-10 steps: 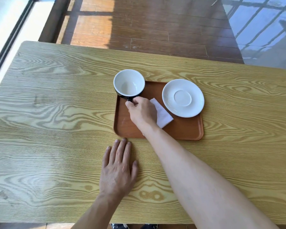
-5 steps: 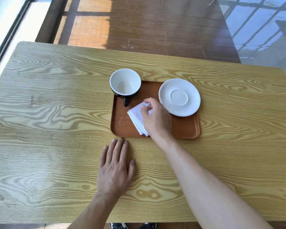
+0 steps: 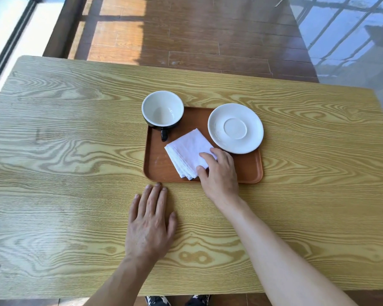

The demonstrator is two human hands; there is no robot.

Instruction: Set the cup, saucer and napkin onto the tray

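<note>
A brown tray (image 3: 157, 165) lies in the middle of the wooden table (image 3: 64, 151). A black cup (image 3: 163, 108) with a white inside stands upright at the tray's far left corner, its handle pointing toward me. The white saucer (image 3: 235, 128) sits at the far right corner and overhangs the rim slightly. A folded white napkin (image 3: 187, 149) lies flat between them. My right hand (image 3: 219, 175) holds the napkin's near right corner between thumb and forefinger. My left hand (image 3: 149, 221) rests flat on the table just in front of the tray, its fingers spread and holding nothing.
The table's far edge meets a brown plank floor. A window frame runs along the left side. My shoes show under the near table edge.
My right hand left the cup's handle, moved right onto the napkin, then slid back toward me to its near corner, uncovering most of the napkin. My left hand stayed put.
</note>
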